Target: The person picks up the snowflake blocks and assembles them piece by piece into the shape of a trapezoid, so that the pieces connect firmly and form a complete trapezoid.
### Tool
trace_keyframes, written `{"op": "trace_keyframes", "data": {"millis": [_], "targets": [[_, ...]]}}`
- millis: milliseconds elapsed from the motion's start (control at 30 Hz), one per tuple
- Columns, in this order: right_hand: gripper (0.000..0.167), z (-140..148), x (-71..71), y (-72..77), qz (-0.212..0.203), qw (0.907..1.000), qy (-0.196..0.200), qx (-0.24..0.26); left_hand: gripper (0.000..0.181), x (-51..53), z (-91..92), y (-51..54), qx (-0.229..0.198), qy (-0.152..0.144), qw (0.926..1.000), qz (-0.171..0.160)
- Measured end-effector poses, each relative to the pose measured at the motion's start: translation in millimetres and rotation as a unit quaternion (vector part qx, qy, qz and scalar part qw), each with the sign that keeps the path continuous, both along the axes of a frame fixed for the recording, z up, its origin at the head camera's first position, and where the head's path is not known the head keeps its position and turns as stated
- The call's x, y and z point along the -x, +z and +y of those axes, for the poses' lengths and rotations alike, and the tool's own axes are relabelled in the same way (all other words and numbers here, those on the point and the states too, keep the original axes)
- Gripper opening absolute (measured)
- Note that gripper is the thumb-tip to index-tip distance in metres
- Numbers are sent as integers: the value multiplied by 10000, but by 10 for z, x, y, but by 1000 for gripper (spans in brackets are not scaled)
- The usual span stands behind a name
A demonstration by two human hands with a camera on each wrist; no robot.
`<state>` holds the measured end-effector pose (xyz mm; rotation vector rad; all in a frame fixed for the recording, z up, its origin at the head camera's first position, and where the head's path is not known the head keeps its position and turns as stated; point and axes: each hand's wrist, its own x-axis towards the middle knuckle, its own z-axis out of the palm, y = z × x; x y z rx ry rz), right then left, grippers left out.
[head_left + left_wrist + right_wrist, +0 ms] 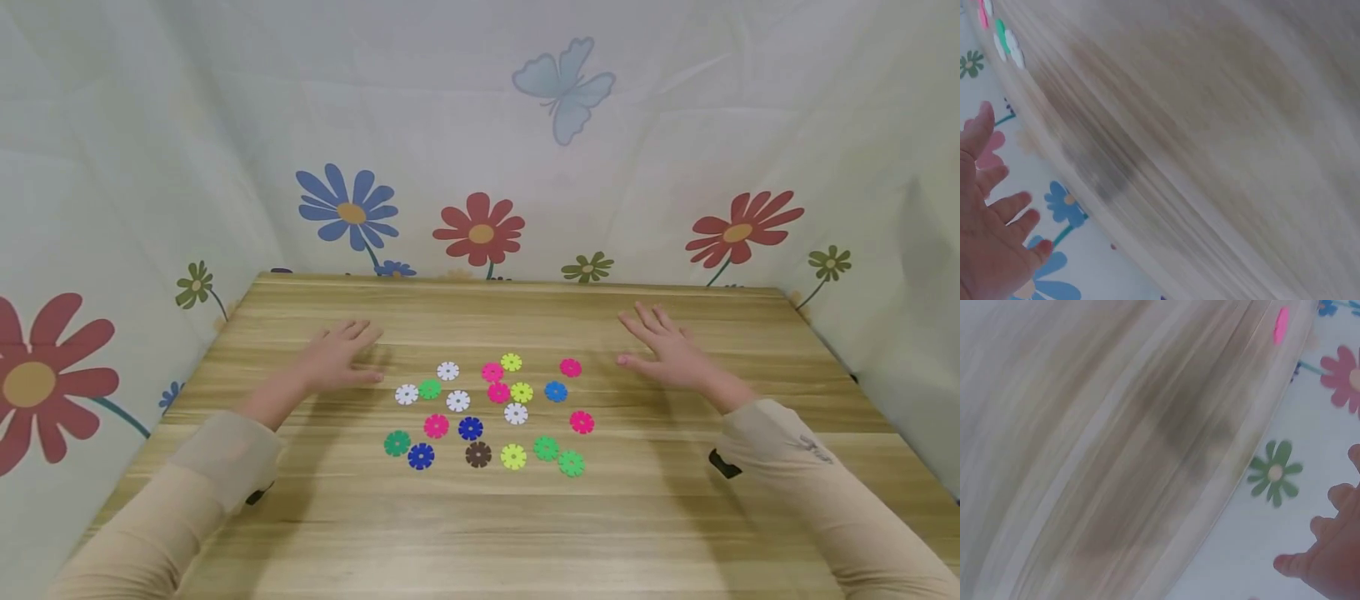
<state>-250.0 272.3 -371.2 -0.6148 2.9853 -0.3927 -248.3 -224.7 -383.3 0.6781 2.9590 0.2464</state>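
Several notched plastic discs lie flat and loose in the middle of the wooden table. Among them are a white disc (447, 372), a pink disc (582, 422), a dark blue disc (421, 456), a brown disc (478, 454), a yellow disc (513, 457) and a light blue disc (556, 392). My left hand (341, 358) is held above the table to the left of the discs, fingers spread and nothing in it. To their right, my right hand (667, 350) is likewise spread and holds nothing. Both wrist views show the fingers apart from the discs.
The wooden table (480, 542) ends at a back edge, where a white curtain (420, 100) printed with flowers and a butterfly hangs. The curtain also runs along both sides. Dark objects, partly hidden, show under both sleeve cuffs.
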Motion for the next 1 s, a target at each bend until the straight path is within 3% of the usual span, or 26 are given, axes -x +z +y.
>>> {"op": "trace_keyframes", "data": {"millis": [167,267,400,700,833,1000], "targets": [[72,-170,-6,-50,-18,9963,562,655,60,-52,150,-29,-441,-281,9972,-543],[69,-262,-46,-65,-346,9885,777,1250,55,-70,219,-59,-661,-380,9940,-786],[61,-361,-111,-99,-763,9791,899,1659,52,-92,280,-104,-978,-399,9894,-1001],[41,-438,-225,-244,-1893,9580,1120,1841,42,-89,330,-228,-1305,-427,9846,-1080],[37,-465,-264,-272,-2128,9513,1311,1804,37,-85,351,-235,-1273,-425,9858,-1008],[33,-504,-303,-303,-2134,9508,1491,1680,31,-69,358,-249,-1242,-477,9864,-964]]}}
